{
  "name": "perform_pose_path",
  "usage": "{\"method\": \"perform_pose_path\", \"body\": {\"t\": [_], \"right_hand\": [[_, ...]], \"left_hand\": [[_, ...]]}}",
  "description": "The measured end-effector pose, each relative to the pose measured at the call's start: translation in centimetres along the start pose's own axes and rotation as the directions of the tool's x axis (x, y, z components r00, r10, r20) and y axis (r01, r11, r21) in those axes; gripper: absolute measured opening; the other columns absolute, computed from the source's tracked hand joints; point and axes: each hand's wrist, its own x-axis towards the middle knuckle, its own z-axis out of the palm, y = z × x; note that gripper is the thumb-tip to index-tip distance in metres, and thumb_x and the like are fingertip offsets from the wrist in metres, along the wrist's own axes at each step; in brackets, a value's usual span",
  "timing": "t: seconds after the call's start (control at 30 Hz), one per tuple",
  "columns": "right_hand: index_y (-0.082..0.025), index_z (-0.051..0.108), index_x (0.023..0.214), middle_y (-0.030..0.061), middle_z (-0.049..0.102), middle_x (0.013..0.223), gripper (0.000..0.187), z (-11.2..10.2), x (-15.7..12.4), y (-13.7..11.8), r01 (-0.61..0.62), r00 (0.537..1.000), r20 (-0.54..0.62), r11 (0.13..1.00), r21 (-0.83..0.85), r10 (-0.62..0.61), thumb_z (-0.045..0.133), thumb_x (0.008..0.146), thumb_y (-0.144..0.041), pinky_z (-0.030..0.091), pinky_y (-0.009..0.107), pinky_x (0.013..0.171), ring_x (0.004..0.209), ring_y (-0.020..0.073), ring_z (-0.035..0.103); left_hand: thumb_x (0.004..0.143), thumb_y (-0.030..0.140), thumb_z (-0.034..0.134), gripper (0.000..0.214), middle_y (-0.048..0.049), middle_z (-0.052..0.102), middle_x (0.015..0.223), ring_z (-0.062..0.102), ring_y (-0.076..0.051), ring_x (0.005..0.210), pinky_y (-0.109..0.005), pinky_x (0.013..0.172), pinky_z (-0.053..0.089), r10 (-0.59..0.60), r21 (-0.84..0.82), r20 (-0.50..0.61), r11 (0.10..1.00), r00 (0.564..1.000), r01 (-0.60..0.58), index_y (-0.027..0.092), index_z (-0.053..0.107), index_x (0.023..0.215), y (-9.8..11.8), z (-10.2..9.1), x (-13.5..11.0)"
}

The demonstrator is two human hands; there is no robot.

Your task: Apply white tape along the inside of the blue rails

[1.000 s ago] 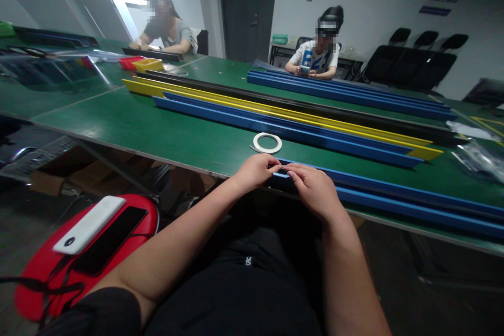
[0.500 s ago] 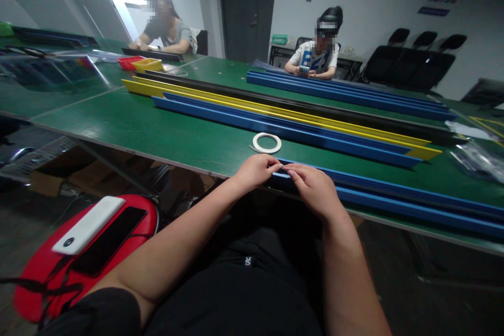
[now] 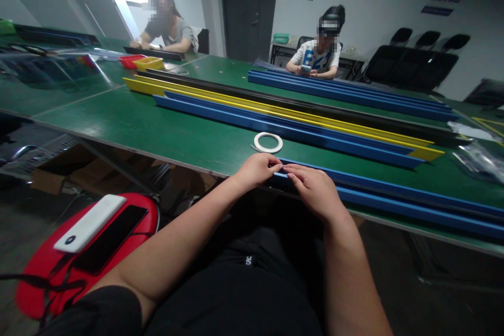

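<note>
At the near table edge, a long blue channel strip runs off to the right. My left hand is at its left end, thumb and fingertips pinched together. Close beside it, my right hand also has its fingers pressed together, the fingertips almost meeting the left ones over the strip. Whatever is between the fingertips is too small and dark to make out. Just beyond my left hand, a roll of white tape lies flat, its loose end pointing left.
Blue, yellow and black strips lie across the green table. More blue strips lie before a seated person. Another person sits at far left. A red stool holds a power bank and a phone.
The view has shifted very slightly. Both hands stay at the strip's left end with hardly any movement of the fingertips.
</note>
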Motion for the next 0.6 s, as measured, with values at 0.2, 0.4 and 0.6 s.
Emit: {"method": "perform_pose_path", "body": {"t": [0.2,0.4,0.6], "right_hand": [[-0.032,0.068,0.120,-0.0043,0.067,0.125,0.032,0.19,-0.08,0.18,-0.003,1.000,-0.012,1.000,-0.006,0.003,0.044,0.099,-0.031,0.047,0.032,0.098,0.117,0.0162,0.061],[-0.032,0.067,0.122,-0.0038,0.067,0.126,0.033,0.20,-0.07,0.17,-0.008,1.000,-0.010,1.000,0.000,0.008,0.043,0.099,-0.030,0.047,0.032,0.098,0.118,0.0164,0.060],[-0.031,0.067,0.121,-0.0036,0.067,0.126,0.033,0.19,0.00,0.23,-0.025,1.000,-0.005,1.000,0.009,0.025,0.043,0.099,-0.031,0.047,0.033,0.099,0.119,0.0164,0.060]], "left_hand": [[0.088,0.033,0.057,0.024,-0.0018,0.076,0.086,0.066,-0.014,0.077,-0.022,0.067,0.044,0.013,0.013,-0.006,1.000,1.000,-0.013,0.019,0.077,0.091,-0.05,0.05,0.03],[0.088,0.033,0.057,0.024,-0.0018,0.075,0.083,0.064,-0.013,0.074,-0.022,0.064,0.042,0.003,0.031,-0.011,1.000,1.000,-0.003,0.019,0.076,0.089,-0.12,0.10,0.05],[0.087,0.034,0.057,0.025,-0.0013,0.074,0.079,0.061,-0.013,0.069,-0.022,0.064,0.041,0.007,0.056,-0.014,0.998,1.000,-0.006,0.018,0.076,0.086,-0.22,0.08,0.08]]}}
